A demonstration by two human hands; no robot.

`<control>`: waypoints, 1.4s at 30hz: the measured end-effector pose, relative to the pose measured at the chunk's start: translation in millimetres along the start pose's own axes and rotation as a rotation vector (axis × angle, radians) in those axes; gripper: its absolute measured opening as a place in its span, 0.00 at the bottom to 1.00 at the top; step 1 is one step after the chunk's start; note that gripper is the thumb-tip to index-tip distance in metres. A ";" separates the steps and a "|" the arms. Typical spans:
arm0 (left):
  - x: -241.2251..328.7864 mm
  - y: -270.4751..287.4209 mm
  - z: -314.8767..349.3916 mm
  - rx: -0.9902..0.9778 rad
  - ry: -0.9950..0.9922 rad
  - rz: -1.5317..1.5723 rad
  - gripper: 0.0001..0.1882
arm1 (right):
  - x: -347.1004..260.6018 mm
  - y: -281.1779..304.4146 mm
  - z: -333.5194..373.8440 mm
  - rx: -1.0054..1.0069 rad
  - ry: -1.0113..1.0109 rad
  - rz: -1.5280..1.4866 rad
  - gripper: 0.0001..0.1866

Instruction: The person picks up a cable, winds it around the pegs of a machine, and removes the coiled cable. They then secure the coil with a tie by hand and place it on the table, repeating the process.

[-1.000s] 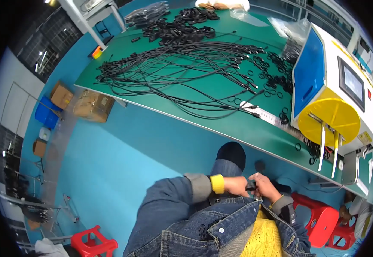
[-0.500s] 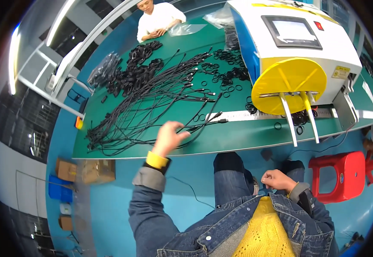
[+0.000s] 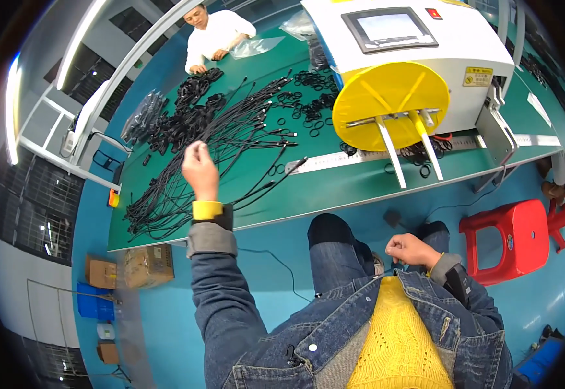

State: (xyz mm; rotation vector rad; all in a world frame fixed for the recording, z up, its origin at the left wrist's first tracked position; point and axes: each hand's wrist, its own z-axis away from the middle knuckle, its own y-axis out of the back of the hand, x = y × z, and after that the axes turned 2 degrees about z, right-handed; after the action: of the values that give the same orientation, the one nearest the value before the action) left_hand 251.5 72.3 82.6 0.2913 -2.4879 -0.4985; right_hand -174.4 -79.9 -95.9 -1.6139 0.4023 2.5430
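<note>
Over the loose pile of black cables (image 3: 169, 185) on the left of the table, my left hand (image 3: 200, 172) is raised with its fingers bunched together. Whether a cable is between the fingertips I cannot make out. Several cable ends with plugs (image 3: 281, 144) fan out to the right of this hand. My right hand (image 3: 413, 250) is low, in front of my body near my knee, with its fingers curled in. What it holds, if anything, is hidden.
A white machine (image 3: 464, 42) with a screen and yellow disc (image 3: 392, 97) stands at the right. A steel ruler (image 3: 341, 159) crosses the green table (image 3: 321, 191). Black rings (image 3: 315, 81) and coiled cables (image 3: 185, 120) lie beyond. A co-worker (image 3: 221, 35) sits opposite; a red stool (image 3: 516, 236) is right.
My left hand has gone leftward and farther over the pile, its fingers drawing together. The view has shifted. The co-worker's hands have parted, one reaching to the coiled cables. My right hand stays low.
</note>
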 end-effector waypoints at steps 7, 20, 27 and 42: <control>-6.2 8.8 -8.0 -0.222 0.035 0.136 0.10 | -3.1 1.9 5.9 0.010 0.032 -0.003 0.11; 120.0 91.9 84.1 -0.601 -0.217 0.311 0.04 | -89.6 -13.1 37.0 0.527 0.528 0.248 0.19; 157.1 90.1 164.3 -0.800 -0.032 0.346 0.03 | -117.3 -16.2 61.7 0.445 0.938 0.669 0.22; 261.0 9.3 119.9 -0.712 -0.216 0.524 0.06 | -131.1 61.6 86.9 1.220 1.089 0.819 0.18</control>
State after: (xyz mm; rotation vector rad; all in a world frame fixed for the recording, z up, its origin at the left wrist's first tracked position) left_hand -30.0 33.5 125.3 -0.6999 -2.2658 -1.1629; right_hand -207.5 -108.0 67.3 -2.0849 2.3808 0.6745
